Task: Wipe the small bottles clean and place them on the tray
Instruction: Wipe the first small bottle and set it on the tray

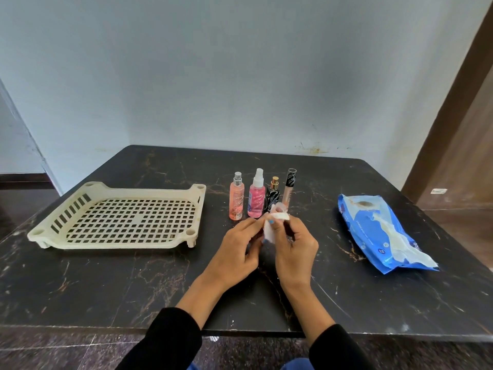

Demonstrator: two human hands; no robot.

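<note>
White wipe (269, 228) pinched in both hands (266, 247) round sth small, can't tell what. Bottles (257, 194) stand just behind the knuckles, so a nudge could topple the row; tray (117, 214) holds none yet.

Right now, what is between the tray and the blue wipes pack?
In the head view, four small bottles stand in a row between the tray and the pack, with both hands holding a wipe just in front.

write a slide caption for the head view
Both hands work a white wipe before four small bottles; tray empty.
</note>
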